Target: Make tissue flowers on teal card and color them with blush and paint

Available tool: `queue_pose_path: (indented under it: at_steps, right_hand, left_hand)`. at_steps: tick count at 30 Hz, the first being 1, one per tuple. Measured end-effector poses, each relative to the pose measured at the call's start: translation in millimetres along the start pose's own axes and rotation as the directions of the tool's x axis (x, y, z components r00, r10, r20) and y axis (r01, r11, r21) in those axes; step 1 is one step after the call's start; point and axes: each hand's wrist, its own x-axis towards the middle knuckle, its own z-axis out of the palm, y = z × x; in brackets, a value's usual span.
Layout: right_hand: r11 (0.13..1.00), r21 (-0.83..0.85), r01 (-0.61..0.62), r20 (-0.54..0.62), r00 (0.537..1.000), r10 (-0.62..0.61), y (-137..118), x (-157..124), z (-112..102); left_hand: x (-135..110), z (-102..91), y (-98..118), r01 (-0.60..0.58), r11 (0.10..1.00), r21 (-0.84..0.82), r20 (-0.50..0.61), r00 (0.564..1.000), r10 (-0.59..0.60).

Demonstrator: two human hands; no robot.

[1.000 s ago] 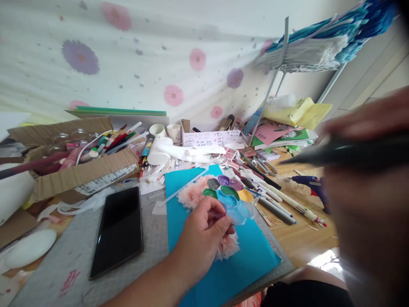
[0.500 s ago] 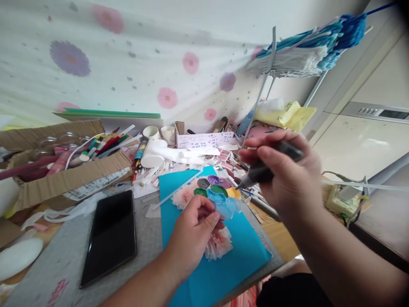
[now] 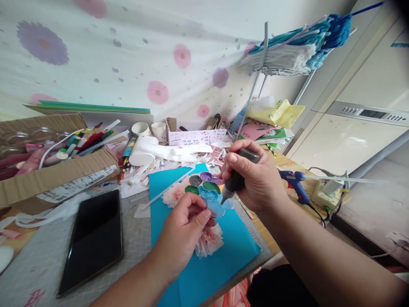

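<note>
My left hand [image 3: 183,232] pinches the near edge of a clear paint palette [image 3: 207,194] whose round wells hold green, purple, grey and blue paint. The palette lies on a turquoise paper sheet [image 3: 223,256] among pale pink tissue flowers [image 3: 209,241]. My right hand [image 3: 255,181] is wrapped round a small dark squeeze bottle [image 3: 236,177]. Its nozzle points down at a well on the palette's right side, just above it.
A black phone [image 3: 91,241] lies on the grey cutting mat [image 3: 137,238] to the left. A cardboard box of pens [image 3: 60,170] stands at the left back. A blue glue gun [image 3: 295,185] lies right of my hands. Paper cups [image 3: 150,128], scraps and a wire rack [image 3: 281,59] crowd the back.
My right hand came down and left with the dark bottle, from close to the camera to just over the palette. My left hand kept its pinch on the palette.
</note>
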Motion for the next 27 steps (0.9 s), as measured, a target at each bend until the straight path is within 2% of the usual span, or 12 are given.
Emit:
queue_pose_path:
  at_steps: [4,8,19,27]
  right_hand:
    - [0.998,0.024,-0.059,0.089,0.994,0.057,3.9,-3.3,4.3]
    - [0.998,0.027,-0.059,0.127,0.990,0.056,6.4,-4.4,8.5]
    - [0.997,0.068,-0.045,0.075,0.996,0.040,4.4,-1.7,14.0]
    - [1.000,-0.007,-0.004,0.087,0.996,0.005,9.2,-3.6,13.3]
  left_hand:
    - [-1.4,-0.4,-0.9,-0.004,1.000,0.010,0.025,1.000,0.004]
    - [-2.6,0.4,-0.6,-0.004,1.000,0.004,0.038,0.999,0.004]
    - [0.3,1.6,-0.5,0.000,1.000,-0.016,0.002,1.000,0.000]
    - [-0.1,0.5,-1.9,-0.007,0.999,-0.034,0.004,1.000,0.007]
